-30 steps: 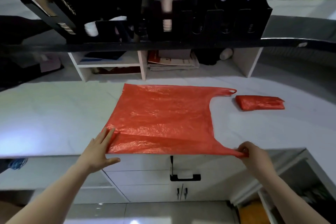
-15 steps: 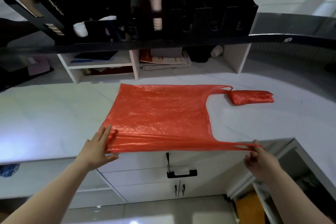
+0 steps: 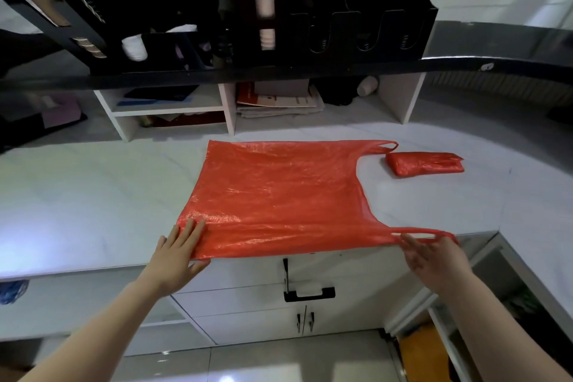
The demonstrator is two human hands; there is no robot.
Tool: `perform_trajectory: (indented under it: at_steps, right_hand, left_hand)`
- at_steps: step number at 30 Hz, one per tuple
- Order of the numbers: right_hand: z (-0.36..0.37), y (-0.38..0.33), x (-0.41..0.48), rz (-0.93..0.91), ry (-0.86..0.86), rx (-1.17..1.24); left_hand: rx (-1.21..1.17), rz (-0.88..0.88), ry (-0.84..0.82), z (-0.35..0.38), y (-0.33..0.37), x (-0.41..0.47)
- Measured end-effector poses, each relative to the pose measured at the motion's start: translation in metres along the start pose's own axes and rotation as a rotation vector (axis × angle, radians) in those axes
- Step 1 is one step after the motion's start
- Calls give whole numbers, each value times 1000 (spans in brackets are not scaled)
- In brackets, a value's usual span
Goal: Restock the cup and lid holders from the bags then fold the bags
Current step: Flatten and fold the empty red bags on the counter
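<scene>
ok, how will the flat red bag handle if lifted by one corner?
Probably floppy: the red bag is thin crinkled film, and its handle draws into a string where the right hand pulls. Likely light and slippery on the glossy counter; the left hand pins its corner.

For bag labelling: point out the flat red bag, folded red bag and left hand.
flat red bag [image 3: 279, 192], head view, mid panel
folded red bag [image 3: 424, 163], head view, top face
left hand [image 3: 178, 257], head view, back

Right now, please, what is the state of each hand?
Left hand: open, pressing flat on a corner of the red bag.
Right hand: closed, holding the red bag's near handle.
</scene>
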State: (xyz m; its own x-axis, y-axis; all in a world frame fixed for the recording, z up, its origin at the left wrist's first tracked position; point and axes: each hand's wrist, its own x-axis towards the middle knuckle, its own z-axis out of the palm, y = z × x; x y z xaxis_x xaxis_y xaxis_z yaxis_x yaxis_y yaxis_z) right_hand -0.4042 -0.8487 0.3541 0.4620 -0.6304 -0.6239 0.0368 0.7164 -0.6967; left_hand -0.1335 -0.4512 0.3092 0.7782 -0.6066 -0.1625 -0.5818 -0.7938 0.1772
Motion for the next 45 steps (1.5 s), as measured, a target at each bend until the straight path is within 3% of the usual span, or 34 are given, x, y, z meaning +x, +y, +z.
perform_trajectory:
  at_steps: [3, 7, 12, 14, 16, 19, 23, 29, 34, 39, 45]
  right_hand:
    - [6, 12, -6, 29, 102, -220]
    - [25, 36, -22, -48, -7, -545]
    - [72, 69, -42, -757, -297, -1168]
    - [86, 80, -42, -1178, -289, -1476]
    - [97, 90, -39, -1416, -211, -1629]
    - [103, 101, -24, -1369, -225, -1953]
    - [79, 107, 5, -1065, -281, -2157]
    - [67, 99, 10, -1036, -306, -2116]
    - [62, 76, 0, -1235, -189, -2033]
    - [60, 65, 5, -1115, -214, -2080]
    - [81, 48, -3, -1143, -48, -2018]
  left_hand:
    - [41, -9, -27, 7, 6, 0]
    - [117, 22, -25, 10, 25, 5]
    - [186, 73, 61, 14, 47, 12]
    - [209, 103, 81, 13, 53, 13]
    - [215, 124, 51, 13, 55, 14]
    - [134, 141, 8, 15, 49, 13]
    - [130, 134, 22, 13, 25, 4]
    - [150, 173, 64, 17, 17, -3]
    - [141, 198, 85, 12, 18, -7]
    - [-49, 169, 188, 0, 14, -14]
    - [-423, -34, 368, -24, 8, -12]
